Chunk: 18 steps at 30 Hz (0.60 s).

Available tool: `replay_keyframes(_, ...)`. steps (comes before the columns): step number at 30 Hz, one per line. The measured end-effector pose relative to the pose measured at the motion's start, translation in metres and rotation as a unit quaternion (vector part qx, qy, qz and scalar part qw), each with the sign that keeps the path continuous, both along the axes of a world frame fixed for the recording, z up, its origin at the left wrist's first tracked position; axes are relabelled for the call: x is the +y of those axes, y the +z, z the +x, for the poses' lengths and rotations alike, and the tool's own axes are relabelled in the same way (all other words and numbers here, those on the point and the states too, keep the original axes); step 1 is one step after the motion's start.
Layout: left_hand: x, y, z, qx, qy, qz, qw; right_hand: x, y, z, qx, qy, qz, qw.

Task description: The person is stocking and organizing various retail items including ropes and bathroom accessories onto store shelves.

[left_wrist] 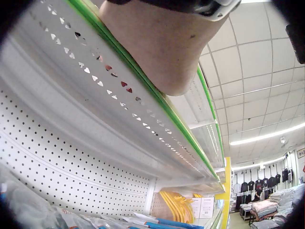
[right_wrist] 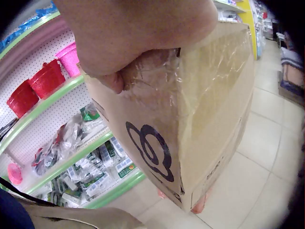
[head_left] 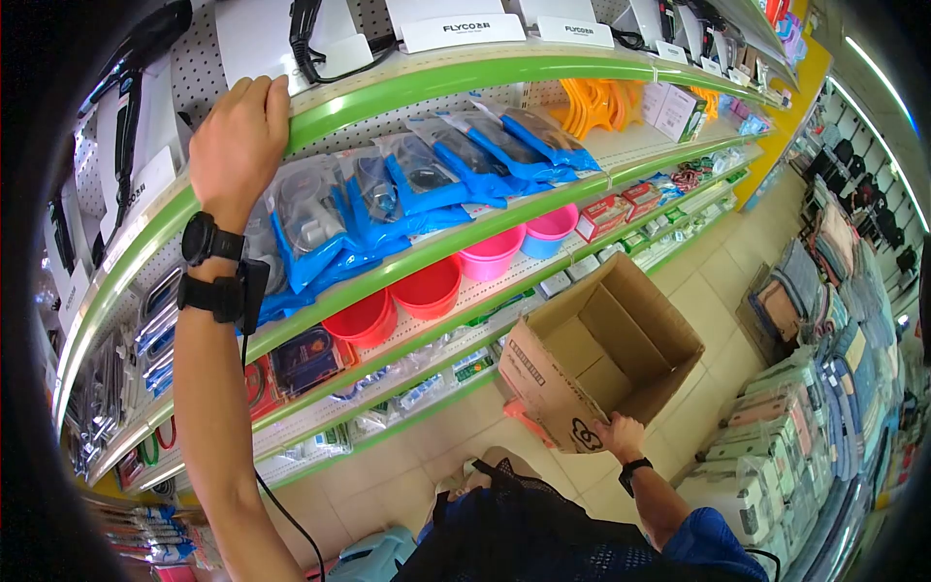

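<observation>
An open cardboard box hangs in front of the shelves, tilted so its inside shows. At its near top corner my right hand grips the wall; in the right wrist view the thumb lies on the printed outer side and a strip of clear tape runs beside it. My left hand rests on the green front edge of the upper shelf, its fingertips hidden. Just below that hand, blue-and-clear bags stand in a row on the shelf underneath.
Red buckets and a pink bucket line a lower shelf. Yellow plastic items sit farther along. Hair-dryer displays stand on the upper shelf. Stacked packaged goods border the tiled floor on the right. A blue-grey object is beside my legs.
</observation>
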<state>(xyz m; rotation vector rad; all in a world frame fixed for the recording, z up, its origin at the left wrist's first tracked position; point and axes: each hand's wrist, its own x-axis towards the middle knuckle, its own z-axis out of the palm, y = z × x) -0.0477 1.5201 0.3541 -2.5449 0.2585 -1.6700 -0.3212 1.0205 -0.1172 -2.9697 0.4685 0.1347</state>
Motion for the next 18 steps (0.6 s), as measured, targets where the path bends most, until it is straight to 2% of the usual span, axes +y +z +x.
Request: replay_keyframes(18, 0.0026, 0.0008, 0.0004, 0.031, -0.006, -0.022, 0.999, 0.0011, 0.0026, 0.0009, -0.002, -0.019, 0.028, 0.999)
